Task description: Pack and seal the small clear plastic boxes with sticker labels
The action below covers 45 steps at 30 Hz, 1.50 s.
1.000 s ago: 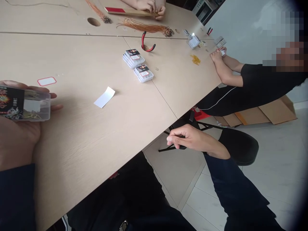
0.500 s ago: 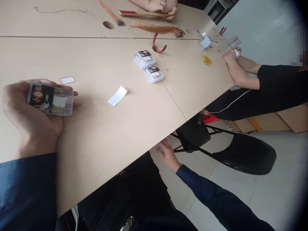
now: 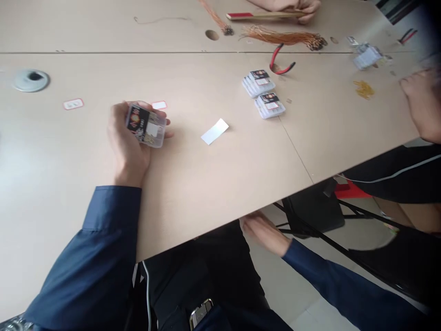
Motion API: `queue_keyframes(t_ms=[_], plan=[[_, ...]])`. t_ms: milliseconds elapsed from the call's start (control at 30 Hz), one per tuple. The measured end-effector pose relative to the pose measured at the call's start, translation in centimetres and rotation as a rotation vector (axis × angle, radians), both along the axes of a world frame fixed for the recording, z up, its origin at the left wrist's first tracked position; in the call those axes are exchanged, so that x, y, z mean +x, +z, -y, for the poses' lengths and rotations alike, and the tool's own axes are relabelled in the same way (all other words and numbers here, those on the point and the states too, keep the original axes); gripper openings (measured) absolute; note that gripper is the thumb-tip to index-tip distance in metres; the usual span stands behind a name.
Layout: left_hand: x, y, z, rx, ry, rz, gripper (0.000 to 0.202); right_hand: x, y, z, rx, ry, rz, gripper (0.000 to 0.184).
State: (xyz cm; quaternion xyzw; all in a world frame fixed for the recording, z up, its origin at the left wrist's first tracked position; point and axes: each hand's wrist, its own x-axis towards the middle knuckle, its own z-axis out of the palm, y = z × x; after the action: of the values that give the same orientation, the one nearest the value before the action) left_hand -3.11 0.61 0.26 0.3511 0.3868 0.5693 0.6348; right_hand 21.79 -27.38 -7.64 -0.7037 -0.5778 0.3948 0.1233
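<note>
My left hand [image 3: 129, 149] is wrapped round a small clear plastic box [image 3: 154, 130], held just over the table. Its black printed label faces up, and small metallic and yellowish pieces show inside. Near its far side lies a red-bordered sticker [image 3: 159, 105], and a second such sticker [image 3: 73, 104] lies farther left. To the right of the box is a white slip of paper [image 3: 214, 131]. My right hand [image 3: 263, 231] is low at the table's front edge, blurred, its fingertips partly hidden by the edge; whether it holds anything does not show.
Stacked labelled boxes [image 3: 269, 106] stand right of centre, with red-handled pliers [image 3: 284, 70] behind. Copper-coloured wire bundles [image 3: 282, 37] lie farther back, near another person's hands [image 3: 306, 9]. Yellow pieces [image 3: 363, 89] lie by a co-worker's arm [image 3: 423, 103]. A black chair [image 3: 312, 209] is beyond the front edge.
My view has swung left, so the table's things sit farther right in the picture. My right hand has come up against the table's edge. The box is still in my left hand.
</note>
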Motion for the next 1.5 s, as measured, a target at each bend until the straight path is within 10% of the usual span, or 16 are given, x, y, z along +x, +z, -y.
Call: queue_keyframes(t_ms=[167, 300, 400, 600, 1500], plan=[[-0.6, -0.2, 0.3, -0.025, -0.018, 0.071, 0.031, -5.8, 10.0, -4.6, -0.317, 0.796, -0.491, 0.017], [-0.9, -0.2, 0.6, -0.027, -0.036, 0.109, 0.032, -8.4, 13.6, -13.3, 0.054, 0.543, -0.492, 0.026], [-1.0, -0.2, 0.5, -0.029, -0.045, 0.154, 0.033, -9.6, 12.0, -20.1, 0.518, 0.229, -0.384, 0.017], [-0.7, -0.3, 0.3, -0.049, 0.054, 0.166, 0.03, -11.9, 8.0, -25.2, 0.908, 0.182, -0.254, 0.01], [0.1, -1.1, 0.7, 0.067, 0.113, -0.128, 0.043, -13.7, 7.8, -24.4, 0.694, 0.174, -0.279, 0.012]])
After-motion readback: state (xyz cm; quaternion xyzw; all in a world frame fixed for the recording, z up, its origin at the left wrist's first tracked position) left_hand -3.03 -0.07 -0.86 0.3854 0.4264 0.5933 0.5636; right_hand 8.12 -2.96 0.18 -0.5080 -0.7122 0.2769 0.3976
